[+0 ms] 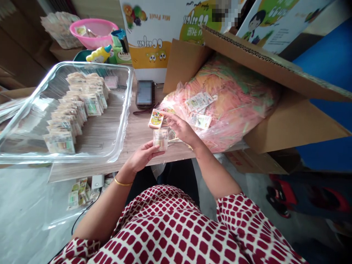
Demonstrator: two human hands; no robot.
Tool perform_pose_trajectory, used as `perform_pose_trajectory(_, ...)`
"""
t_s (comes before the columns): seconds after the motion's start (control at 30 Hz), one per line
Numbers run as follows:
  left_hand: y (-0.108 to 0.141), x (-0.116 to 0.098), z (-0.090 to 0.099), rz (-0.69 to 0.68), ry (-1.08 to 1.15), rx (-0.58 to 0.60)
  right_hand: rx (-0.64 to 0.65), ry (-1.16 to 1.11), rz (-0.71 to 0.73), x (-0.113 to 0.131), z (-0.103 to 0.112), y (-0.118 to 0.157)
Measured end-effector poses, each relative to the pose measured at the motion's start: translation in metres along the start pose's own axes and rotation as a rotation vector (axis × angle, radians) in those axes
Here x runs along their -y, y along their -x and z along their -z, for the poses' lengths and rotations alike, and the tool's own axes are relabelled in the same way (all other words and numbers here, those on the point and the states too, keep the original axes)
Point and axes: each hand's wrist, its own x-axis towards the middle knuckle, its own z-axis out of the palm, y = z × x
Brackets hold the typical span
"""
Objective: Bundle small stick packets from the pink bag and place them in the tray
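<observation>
I log the left hand (141, 157) half-curled, holding a clear stick pack (160, 140) over the counter (137, 139). The right hand (179, 129) pinches a printed fruit card (156, 118) at its edge, just beside a plastic bag of pastel sticks (233, 99).

Upside down on the white printed cardboard panel (150, 33), "Mix Fruit" stands beneath a picture of fruit. Below it, and again on a green-and-yellow patch to the right, runs "sticks" after a doubled digit, probably 66. Print on the small colored packet (156, 118) and clear packet (160, 140) is too small to read.
</observation>
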Motion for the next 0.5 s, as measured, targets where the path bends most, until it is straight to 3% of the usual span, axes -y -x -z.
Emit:
perform_pose_trajectory(0.1, -0.001, 0.002, 0.002, -0.005, -0.073, 0.005, 0.228, 0.004, 0.04, 0.006, -0.001, -0.002)
perform_pose_trajectory(0.13, -0.001, 0.002, 0.003, -0.012, -0.085, 0.004, 0.239, -0.004, 0.029, 0.006, -0.001, -0.002)
perform_pose_trajectory(0.23, 0.001, 0.001, 0.008, -0.022, -0.089, -0.004, 0.045, -0.065, -0.008, 0.002, 0.0, -0.005)
perform_pose_trajectory(0.27, 0.002, 0.0, 0.009, -0.013, -0.09, -0.009, 0.042, -0.068, -0.01, 0.001, 0.0, -0.006)
perform_pose_trajectory(0.4, 0.003, -0.001, 0.014, 0.02, -0.102, -0.009, 0.307, -0.003, 0.004, 0.0, -0.005, -0.004)
perform_pose_trajectory(0.5, 0.002, 0.0, 0.014, -0.007, -0.105, 0.013, 0.191, -0.033, -0.002, 0.004, -0.009, -0.003)
